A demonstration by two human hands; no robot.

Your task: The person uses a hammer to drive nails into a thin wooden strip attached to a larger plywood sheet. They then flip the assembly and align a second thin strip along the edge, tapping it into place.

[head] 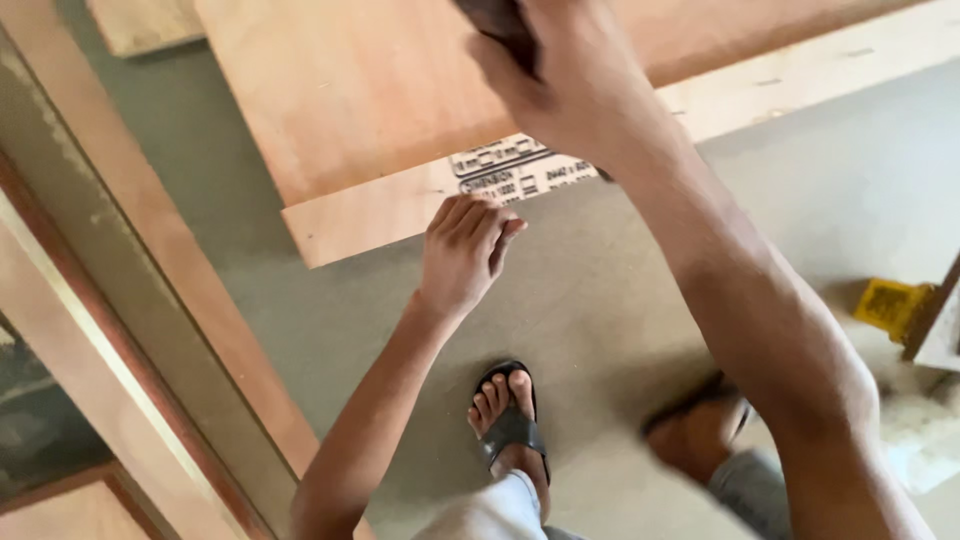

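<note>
My left hand (462, 252) reaches down with its fingers curled against the near edge of a plywood sheet (370, 90) that lies on the floor. My right hand (565, 85) is raised closer to the camera and is closed around a dark object (500, 28), only partly visible at the top edge. A second plywood sheet (400, 205) with a printed label lies under the first and sticks out toward me. My left foot in a black sandal (510, 425) stands below the left hand.
Long wooden boards (150, 260) lean along the left side. A yellow object (888, 305) sits at the right beside a wooden piece. The floor (820, 190) is grey concrete. My right foot (695, 430) is blurred.
</note>
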